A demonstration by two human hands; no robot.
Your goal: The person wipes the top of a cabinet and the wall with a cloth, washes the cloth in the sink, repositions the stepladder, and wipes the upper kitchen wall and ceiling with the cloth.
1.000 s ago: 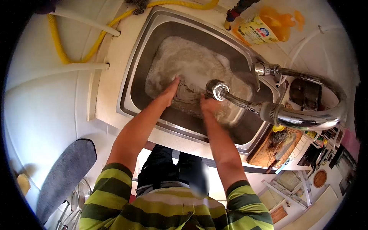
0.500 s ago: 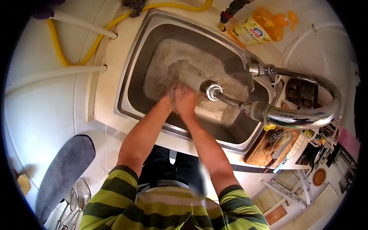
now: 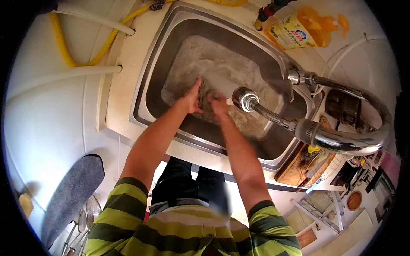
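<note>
Two bare hands dip into cloudy grey water (image 3: 230,66) inside the rectangular steel sink (image 3: 156,74). The left hand's (image 3: 193,98) grip is apart; I cannot tell the blurred right hand's (image 3: 219,104). Far right, an orange plastic bottle's (image 3: 318,27) yellow label (image 3: 292,34) has small, unreadable red characters.

1 faucet (image 3: 341,138) arches over the sink (image 3: 256,150)'s right side; bottle (image 3: 301,30) stands behind.

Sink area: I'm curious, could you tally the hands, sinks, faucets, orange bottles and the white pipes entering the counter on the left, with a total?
Hands: 2 (left hand, right hand)
Sink: 1
Faucet: 1
Orange bottle: 1
White pipes on the left: 2 (upper pipe, lower pipe)
Total: 7
</note>
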